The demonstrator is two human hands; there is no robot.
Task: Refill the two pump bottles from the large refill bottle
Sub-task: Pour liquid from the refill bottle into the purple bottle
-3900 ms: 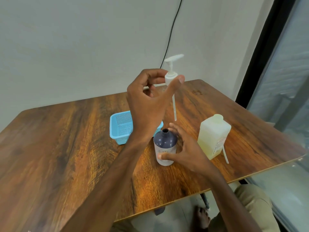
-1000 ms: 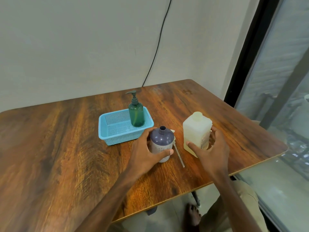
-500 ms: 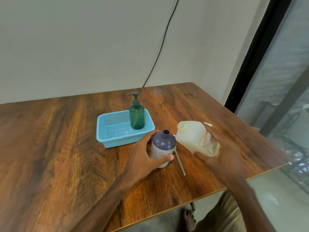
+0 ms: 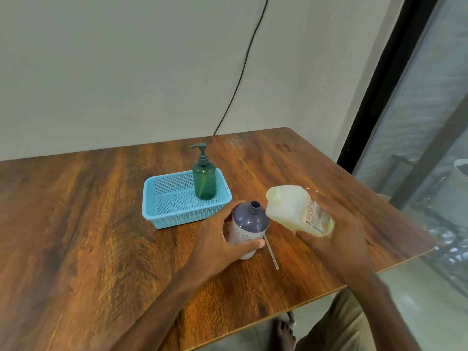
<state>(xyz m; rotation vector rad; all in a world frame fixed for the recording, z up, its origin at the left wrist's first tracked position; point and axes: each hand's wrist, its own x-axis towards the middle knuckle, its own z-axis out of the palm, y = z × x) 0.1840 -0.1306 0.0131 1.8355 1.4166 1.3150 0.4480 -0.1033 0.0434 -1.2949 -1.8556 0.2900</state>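
A dark purple bottle (image 4: 249,221) with a white lower body stands upright on the table, its neck uncapped. My left hand (image 4: 220,239) grips it around the side. My right hand (image 4: 331,236) holds the large pale yellow refill bottle (image 4: 291,209) lifted and tilted left, its open mouth close to the right of the purple bottle's neck. No liquid is visible pouring. A green pump bottle (image 4: 204,182) with its pump on stands in the right end of a blue basket (image 4: 162,214). The removed pump's tube (image 4: 271,253) lies on the table between my hands.
The wooden table (image 4: 88,236) ends close on the right and front. A black cable (image 4: 243,69) runs down the wall behind. A dark window frame (image 4: 379,97) and glass stand at the right. My knee and a bare foot show below the table edge.
My left hand set the pump down and took the purple bottle. My right hand gripped the refill bottle, lifted it off the table and tipped its mouth toward the purple bottle's neck.
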